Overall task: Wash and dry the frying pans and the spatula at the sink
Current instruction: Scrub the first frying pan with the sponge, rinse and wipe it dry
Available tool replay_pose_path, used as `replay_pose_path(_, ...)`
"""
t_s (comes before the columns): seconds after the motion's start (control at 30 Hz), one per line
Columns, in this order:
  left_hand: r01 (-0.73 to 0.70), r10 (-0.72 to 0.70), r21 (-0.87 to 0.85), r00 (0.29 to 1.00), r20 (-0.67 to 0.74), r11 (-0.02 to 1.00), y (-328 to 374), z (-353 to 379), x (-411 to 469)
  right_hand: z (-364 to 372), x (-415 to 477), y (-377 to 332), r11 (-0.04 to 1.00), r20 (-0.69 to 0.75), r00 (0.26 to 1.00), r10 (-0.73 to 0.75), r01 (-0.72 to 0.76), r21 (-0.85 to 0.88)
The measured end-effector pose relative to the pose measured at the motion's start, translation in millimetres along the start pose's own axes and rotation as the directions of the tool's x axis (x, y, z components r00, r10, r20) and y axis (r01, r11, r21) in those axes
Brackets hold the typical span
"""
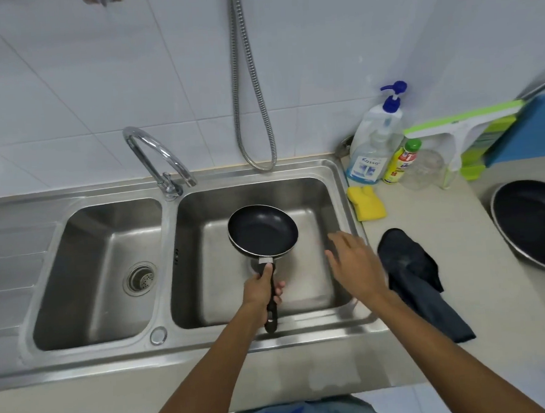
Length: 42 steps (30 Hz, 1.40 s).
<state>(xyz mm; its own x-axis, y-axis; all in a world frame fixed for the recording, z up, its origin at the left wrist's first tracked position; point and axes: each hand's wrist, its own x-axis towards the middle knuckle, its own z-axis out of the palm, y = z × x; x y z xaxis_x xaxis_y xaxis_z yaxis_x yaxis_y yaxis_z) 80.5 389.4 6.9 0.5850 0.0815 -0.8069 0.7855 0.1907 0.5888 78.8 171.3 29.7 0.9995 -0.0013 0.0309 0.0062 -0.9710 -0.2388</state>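
Left hand (260, 287) holds small black frying pan (263, 231), inside facing up.

Glossy white tiled walls (65, 75) rise behind a beige stone countertop (441, 228). Pale tiled floor (414, 405) shows below, in soft, even light.

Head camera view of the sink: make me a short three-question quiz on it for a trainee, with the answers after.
1. True or false: the left hand grips the small frying pan by its handle.
2. The small frying pan is held over: A the left basin; B the right basin; C the drainboard.
3. What colour is the sponge lying on the counter?
Key: 1 true; 2 B; 3 yellow.
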Motion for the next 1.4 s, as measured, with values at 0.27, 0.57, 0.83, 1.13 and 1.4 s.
replay_pose_path(0.27,-0.142,0.144,0.050,0.989,-0.037,0.989,-20,66,-24,-11,-62,140,0.966,0.038,0.989,0.146,-0.134,-0.220)
replay_pose_path(0.57,-0.171,0.181,0.140,0.981,-0.067,0.975,-35,95,-34,19,-82,160,0.997,0.095,0.995,0.021,-0.028,0.068)
replay_pose_path(0.83,-0.027,0.028,-0.008,0.992,0.120,1.000,3,75,-51,-18,-61,87,0.792,-0.088,0.989,0.116,-0.039,0.609)
replay_pose_path(1.13,0.263,-0.137,-0.127,0.790,0.598,0.956,59,14,-81,-25,33,-71,0.774,-0.325,0.901,-0.289,0.419,0.474)
replay_pose_path(1.4,0.273,-0.184,-0.017,0.693,0.697,0.962,91,-55,-81,-61,113,-126,0.546,-0.119,0.987,0.109,0.041,0.837)
